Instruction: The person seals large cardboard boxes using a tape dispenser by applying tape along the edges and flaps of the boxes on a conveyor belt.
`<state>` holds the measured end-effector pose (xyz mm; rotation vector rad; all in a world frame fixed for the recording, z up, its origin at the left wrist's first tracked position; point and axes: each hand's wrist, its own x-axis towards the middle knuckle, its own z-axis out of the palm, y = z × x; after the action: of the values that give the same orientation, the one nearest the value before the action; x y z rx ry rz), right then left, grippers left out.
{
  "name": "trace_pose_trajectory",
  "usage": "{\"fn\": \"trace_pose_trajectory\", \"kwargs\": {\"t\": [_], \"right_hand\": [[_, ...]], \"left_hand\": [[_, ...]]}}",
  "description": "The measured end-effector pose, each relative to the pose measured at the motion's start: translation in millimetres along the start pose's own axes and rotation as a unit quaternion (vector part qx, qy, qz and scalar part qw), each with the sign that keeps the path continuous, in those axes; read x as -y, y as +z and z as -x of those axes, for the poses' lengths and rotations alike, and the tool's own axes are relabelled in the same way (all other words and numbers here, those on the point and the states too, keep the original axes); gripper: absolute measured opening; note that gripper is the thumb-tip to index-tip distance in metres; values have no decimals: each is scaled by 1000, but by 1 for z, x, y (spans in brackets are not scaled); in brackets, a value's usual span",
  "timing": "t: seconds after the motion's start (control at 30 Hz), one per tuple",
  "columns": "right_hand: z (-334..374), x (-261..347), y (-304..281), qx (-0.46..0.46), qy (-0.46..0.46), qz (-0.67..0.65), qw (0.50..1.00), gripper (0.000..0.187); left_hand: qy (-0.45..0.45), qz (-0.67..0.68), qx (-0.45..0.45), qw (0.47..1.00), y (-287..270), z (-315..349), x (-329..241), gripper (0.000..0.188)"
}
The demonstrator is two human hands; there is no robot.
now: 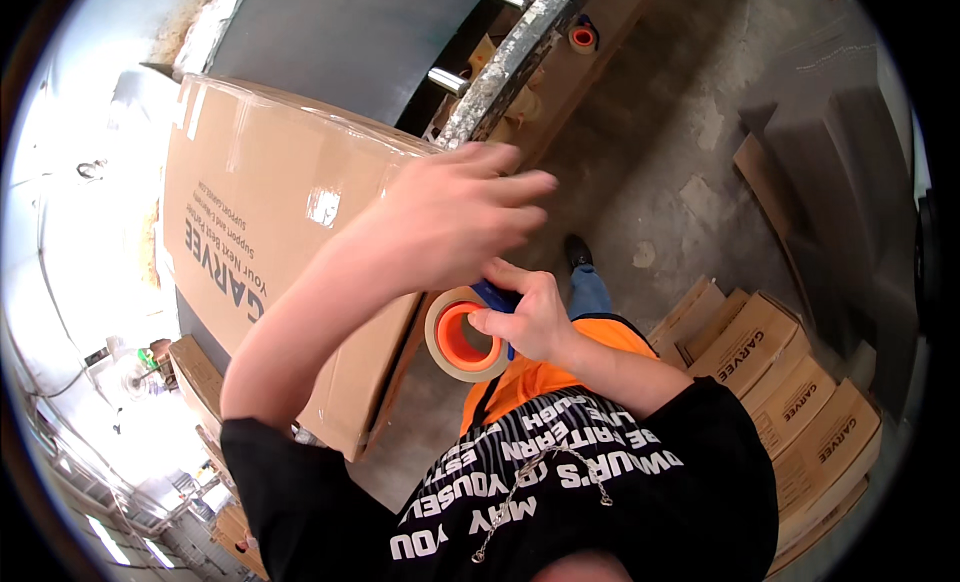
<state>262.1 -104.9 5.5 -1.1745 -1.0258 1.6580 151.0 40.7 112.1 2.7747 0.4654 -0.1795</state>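
A large brown cardboard box (340,162) with dark printing and strips of clear tape lies to the left, its near corner beside my hands. My left hand (465,212) reaches across the box's right edge, fingers stretched apart and blurred by motion, with nothing visible in them. Just below it, in front of my waist, my right hand (530,317) grips a tape dispenser (500,298) with a blue body. Its tape roll (436,332) has an orange core, and the open middle faces up toward me. Part of the dispenser is hidden behind my fingers.
Behind the box runs a dark conveyor belt (340,37) with a worn metal rail (520,62). A second tape dispenser (583,38) sits beyond the rail. Several printed cartons (790,412) are stacked at the lower right. Dark flat cardboard (830,172) stands at the far right.
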Motion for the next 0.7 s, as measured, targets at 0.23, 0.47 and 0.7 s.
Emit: {"fn": "trace_pose_trajectory", "kwargs": {"t": [0.23, 0.47, 0.7], "right_hand": [[18, -5, 36, -62, -1, -29, 998, 62], [111, -68, 154, -15, -12, 26, 999, 64], [215, -136, 277, -69, -45, 18, 996, 66]], "left_hand": [[73, -270, 218, 935, 55, -4, 35, 16], [145, -356, 142, 912, 66, 93, -4, 21], [172, -317, 129, 924, 118, 248, -83, 32]]}}
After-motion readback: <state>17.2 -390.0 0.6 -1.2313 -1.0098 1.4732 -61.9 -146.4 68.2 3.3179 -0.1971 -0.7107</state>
